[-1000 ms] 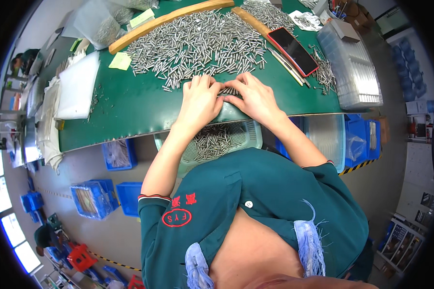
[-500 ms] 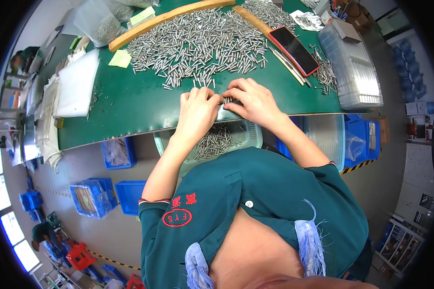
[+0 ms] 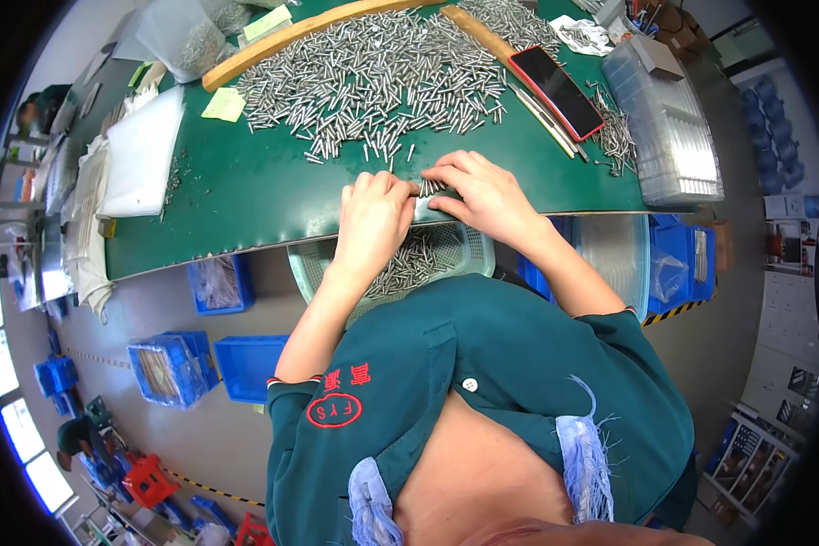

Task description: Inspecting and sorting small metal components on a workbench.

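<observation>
The camera is sitting on my head and looking straight down at me. It is seeing my left hand (image 3: 370,218) and right hand (image 3: 482,196) close below, near the middle. The green table (image 3: 246,196) is filling the top, bending at the round edges. My shirt is filling the bottom. The floor is showing far down on both sides.

A small bundle of short, silver, cylindrical metal pins (image 3: 430,187) lies side by side near the front edge of the green table mat (image 3: 246,196), pinched between the left hand (image 3: 373,214) and the right hand (image 3: 478,191), fingertips of both touching it. The pins are roughly parallel, mostly hidden by fingers. Just beyond lies the large loose heap of identical silver pins (image 3: 373,82), scattered flat at mixed angles.
</observation>
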`<action>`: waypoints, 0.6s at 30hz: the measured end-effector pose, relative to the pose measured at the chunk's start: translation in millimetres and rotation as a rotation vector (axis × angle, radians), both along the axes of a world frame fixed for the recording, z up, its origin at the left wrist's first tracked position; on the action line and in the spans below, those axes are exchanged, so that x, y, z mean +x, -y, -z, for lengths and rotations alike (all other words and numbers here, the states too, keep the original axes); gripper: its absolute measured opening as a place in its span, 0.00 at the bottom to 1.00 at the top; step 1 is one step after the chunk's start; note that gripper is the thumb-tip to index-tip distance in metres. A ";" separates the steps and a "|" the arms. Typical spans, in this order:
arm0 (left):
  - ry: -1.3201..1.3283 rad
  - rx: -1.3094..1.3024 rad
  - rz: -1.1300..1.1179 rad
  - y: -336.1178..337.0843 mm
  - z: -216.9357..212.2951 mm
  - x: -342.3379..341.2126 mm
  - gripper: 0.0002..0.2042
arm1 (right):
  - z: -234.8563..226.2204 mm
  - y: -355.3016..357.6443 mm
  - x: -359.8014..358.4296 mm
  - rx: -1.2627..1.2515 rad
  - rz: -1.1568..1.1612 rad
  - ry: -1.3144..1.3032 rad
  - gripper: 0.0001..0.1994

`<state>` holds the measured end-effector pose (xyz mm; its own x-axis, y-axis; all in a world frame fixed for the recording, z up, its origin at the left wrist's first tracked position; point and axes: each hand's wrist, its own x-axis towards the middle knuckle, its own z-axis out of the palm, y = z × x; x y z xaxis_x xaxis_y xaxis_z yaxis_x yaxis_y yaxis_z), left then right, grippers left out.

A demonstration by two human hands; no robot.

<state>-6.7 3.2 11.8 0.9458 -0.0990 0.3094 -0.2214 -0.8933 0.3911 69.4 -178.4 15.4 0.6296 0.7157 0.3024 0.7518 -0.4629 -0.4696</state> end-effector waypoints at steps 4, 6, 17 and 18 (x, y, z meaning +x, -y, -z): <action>-0.027 -0.032 -0.018 0.9 0.9 -5.3 0.06 | -2.9 -4.8 -2.3 0.008 0.006 0.042 0.15; -0.028 -0.046 -0.023 1.5 0.1 -9.5 0.07 | 0.4 -7.9 -2.2 0.005 0.007 0.062 0.13; -1.056 -1.909 -0.028 2.8 18.6 -39.7 0.18 | -3.3 -0.7 -12.6 -0.004 -0.095 0.035 0.09; -1.082 -2.049 -0.017 3.7 24.8 -36.2 0.16 | -3.4 -0.2 -15.9 -0.013 -0.106 0.031 0.09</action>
<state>-42.9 -0.5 -13.0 0.7715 -0.4166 -0.4809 0.6133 0.6880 0.3879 53.6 -178.1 18.9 0.5405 0.7816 0.3113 0.8111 -0.3858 -0.4397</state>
